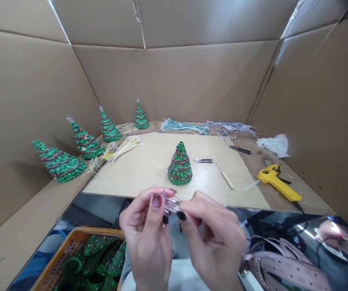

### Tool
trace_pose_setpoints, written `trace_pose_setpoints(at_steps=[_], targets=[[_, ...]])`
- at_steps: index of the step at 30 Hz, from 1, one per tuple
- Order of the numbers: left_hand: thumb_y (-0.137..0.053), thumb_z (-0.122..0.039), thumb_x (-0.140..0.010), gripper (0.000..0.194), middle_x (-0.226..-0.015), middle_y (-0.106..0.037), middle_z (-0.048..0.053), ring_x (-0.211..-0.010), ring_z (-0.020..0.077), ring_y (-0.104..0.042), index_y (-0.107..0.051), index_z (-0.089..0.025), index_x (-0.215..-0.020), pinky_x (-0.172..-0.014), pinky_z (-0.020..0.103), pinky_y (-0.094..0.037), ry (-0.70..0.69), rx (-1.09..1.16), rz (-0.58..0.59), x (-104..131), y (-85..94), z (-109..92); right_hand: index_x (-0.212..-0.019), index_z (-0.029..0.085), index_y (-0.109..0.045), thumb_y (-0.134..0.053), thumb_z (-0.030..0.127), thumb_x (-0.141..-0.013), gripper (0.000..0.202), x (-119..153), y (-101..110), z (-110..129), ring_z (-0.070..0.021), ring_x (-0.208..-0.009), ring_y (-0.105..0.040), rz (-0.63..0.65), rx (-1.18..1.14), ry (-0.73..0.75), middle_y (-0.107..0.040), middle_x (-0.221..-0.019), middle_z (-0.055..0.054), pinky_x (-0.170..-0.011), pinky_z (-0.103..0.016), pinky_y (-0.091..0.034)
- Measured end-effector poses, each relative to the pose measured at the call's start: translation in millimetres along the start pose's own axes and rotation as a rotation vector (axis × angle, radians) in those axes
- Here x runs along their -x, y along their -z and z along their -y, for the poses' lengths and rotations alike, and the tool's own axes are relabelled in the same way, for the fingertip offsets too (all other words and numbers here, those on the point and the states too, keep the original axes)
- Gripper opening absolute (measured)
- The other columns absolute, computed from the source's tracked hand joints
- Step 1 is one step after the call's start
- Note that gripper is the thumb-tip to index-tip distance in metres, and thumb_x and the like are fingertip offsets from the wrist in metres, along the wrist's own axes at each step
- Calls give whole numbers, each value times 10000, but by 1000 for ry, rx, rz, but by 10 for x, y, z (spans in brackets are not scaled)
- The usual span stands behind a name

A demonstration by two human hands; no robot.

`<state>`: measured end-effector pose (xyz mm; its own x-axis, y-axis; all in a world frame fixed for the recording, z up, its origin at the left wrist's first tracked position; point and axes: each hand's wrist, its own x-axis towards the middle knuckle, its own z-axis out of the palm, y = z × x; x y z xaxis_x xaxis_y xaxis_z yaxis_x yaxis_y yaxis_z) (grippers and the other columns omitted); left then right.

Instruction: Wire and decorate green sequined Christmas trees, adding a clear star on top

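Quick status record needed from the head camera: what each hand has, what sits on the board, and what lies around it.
left hand: pinches a small clear star-like piece from its left
right hand: pinches the same piece from its right
board centre: one green glitter tree, upright, apart from the hands
left edge: four more trees in a row, yellow wire bundle
right of board: yellow glue gun, wooden-handled pick
near left: basket holding green tree pieces
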<state>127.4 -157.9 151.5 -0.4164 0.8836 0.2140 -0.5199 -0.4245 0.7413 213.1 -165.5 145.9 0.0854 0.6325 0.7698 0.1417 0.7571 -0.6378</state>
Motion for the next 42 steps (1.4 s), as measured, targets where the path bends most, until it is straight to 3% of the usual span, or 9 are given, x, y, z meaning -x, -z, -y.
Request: trace_pose_setpoints(at_steps=[7, 11, 14, 19, 27, 34, 42], targets=[[-831, -375, -796, 194, -736, -750, 14, -628, 83, -672, -790, -187, -773, -583, 112, -535, -57, -74, 40, -68, 99, 34, -810, 196, -684, -582, 83, -912, 184, -39, -14, -35, -114, -547, -490, 36, 13, -85, -614, -619, 22, -543, -249, -421], [-780, -393, -850, 175, -731, -736, -5, -626, 89, -631, -796, -223, -812, -556, 145, -509, -243, -177, 66, -123, 197, 11, -848, 190, -701, -648, 177, -926, 96, -48, 11, -80, -123, -639, -562, 103, -47, -132, -680, -715, 8, -607, -252, -460], [-720, -408, -898, 160, -715, -708, -12, -671, 126, -615, -801, -275, -859, -578, 204, -501, -349, -246, 121, -109, 222, -31, -944, 195, -716, -678, 232, -937, 54, -54, 45, -103, -142, -726, -623, 103, -77, -108, -720, -807, -8, -687, -284, -493], [-707, -453, -894, 155, -676, -667, -10, -657, 164, -578, -794, -329, -861, -558, 265, -467, -341, -302, 186, -72, 201, -82, -1003, 194, -728, -671, 277, -960, 109, -76, 55, -71, -168, -814, -692, 66, -113, -19, -749, -880, -37, -783, -337, -534], [-661, -393, -942, 161, -725, -694, -5, -665, 150, -597, -794, -308, -910, -535, 242, -469, -322, -299, 250, -71, 219, -38, -947, 182, -742, -688, 75, -895, 131, -67, 33, -45, -165, -771, -692, -11, -107, 17, -740, -838, -41, -710, -329, -571], [-685, -368, -932, 158, -713, -712, 0, -605, 125, -595, -808, -272, -900, -493, 212, -449, -373, -320, 220, -74, 232, -8, -919, 196, -742, -683, 43, -871, 171, -57, 17, -61, -167, -723, -671, -89, -35, 108, -724, -822, -51, -629, -314, -569], [-679, -370, -932, 167, -715, -731, -10, -561, 113, -586, -810, -273, -897, -450, 201, -434, -356, -340, 199, -70, 218, -6, -916, 152, -725, -680, -3, -845, 176, -65, 25, -53, -161, -752, -664, -81, 20, 153, -715, -820, -60, -645, -304, -568]])
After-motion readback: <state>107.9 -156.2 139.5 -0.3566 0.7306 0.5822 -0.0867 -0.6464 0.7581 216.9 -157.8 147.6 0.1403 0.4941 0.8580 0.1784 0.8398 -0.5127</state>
